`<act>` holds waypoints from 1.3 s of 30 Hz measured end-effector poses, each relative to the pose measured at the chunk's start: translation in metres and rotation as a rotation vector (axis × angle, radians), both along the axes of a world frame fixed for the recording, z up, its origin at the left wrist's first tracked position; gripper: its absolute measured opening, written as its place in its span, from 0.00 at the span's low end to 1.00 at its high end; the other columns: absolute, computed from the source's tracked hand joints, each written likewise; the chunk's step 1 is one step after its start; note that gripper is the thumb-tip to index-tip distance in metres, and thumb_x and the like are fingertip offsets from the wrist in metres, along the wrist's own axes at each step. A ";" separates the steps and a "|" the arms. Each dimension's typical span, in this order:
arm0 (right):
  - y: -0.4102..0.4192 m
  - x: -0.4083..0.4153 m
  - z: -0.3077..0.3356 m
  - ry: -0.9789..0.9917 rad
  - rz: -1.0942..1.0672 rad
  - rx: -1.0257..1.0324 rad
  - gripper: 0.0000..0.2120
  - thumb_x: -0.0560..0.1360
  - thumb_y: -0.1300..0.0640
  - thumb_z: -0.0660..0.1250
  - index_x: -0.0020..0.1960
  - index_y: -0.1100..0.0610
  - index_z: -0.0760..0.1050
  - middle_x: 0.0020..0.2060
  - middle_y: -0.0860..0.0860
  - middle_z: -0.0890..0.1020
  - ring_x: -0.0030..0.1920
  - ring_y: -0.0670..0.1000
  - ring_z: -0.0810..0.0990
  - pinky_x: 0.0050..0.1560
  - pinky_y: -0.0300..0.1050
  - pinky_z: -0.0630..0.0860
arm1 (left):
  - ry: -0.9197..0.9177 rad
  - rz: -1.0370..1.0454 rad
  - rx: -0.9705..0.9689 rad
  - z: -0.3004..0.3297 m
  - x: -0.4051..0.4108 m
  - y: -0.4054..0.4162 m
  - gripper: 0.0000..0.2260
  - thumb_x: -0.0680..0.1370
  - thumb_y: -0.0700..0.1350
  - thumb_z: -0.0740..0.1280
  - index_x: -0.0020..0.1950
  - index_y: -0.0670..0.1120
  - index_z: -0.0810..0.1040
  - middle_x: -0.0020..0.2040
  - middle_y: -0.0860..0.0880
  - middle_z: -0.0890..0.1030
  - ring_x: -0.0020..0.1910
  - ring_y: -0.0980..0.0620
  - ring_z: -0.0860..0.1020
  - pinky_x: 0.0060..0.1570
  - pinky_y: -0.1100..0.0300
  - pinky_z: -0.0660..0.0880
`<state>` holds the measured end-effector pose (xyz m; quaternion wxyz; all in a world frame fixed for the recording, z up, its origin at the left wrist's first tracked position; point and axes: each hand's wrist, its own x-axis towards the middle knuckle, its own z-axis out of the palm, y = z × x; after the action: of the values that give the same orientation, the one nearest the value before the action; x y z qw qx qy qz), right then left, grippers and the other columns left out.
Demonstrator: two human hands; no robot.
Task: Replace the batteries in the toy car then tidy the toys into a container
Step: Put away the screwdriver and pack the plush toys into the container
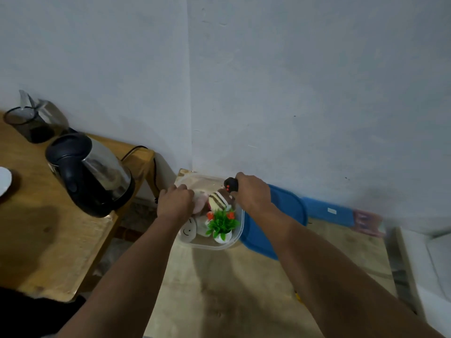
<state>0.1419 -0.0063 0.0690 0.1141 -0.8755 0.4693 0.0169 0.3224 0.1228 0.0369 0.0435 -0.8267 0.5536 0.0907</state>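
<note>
A clear plastic container [238,230] stands at the far end of a low wooden table, against the wall corner. It holds several toys: a striped soft toy [218,201], a small green plastic plant with red flowers [223,223], a white toy with a smiling face [188,231] and a pink soft toy [201,202]. My left hand [174,202] reaches into the container's left side and rests on the pink toy. My right hand [253,192] grips a black remote control with red buttons [230,185] above the container's far right edge. No toy car shows.
A blue lid [280,215] lies right of the container, partly under my right forearm. A higher wooden table [48,252] on the left carries a steel kettle [90,174], a dark jug [26,125] and a white dish edge [3,181]. A white object stands far right.
</note>
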 end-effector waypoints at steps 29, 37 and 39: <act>-0.001 0.013 -0.007 0.107 0.099 -0.017 0.13 0.79 0.50 0.64 0.59 0.57 0.76 0.54 0.55 0.77 0.51 0.57 0.79 0.44 0.49 0.71 | -0.066 -0.031 -0.018 -0.002 0.015 -0.055 0.10 0.84 0.45 0.63 0.55 0.42 0.82 0.55 0.42 0.81 0.51 0.40 0.83 0.44 0.50 0.79; 0.011 0.033 0.005 0.249 0.110 -0.002 0.22 0.73 0.66 0.68 0.64 0.60 0.64 0.47 0.56 0.82 0.46 0.57 0.82 0.38 0.48 0.67 | -0.040 0.010 0.079 -0.003 0.005 -0.068 0.12 0.82 0.52 0.67 0.56 0.44 0.81 0.55 0.43 0.82 0.56 0.43 0.81 0.45 0.54 0.75; 0.010 0.035 0.003 0.251 0.084 0.045 0.23 0.73 0.67 0.68 0.64 0.61 0.64 0.49 0.57 0.82 0.48 0.57 0.82 0.38 0.48 0.69 | 0.068 0.068 0.176 -0.004 0.004 -0.073 0.08 0.82 0.41 0.66 0.59 0.42 0.80 0.58 0.43 0.82 0.60 0.44 0.81 0.49 0.54 0.75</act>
<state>0.1768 0.0039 0.0723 0.0731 -0.8827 0.4421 0.1414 0.3263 0.0494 0.0326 0.0940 -0.8344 0.5163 0.1684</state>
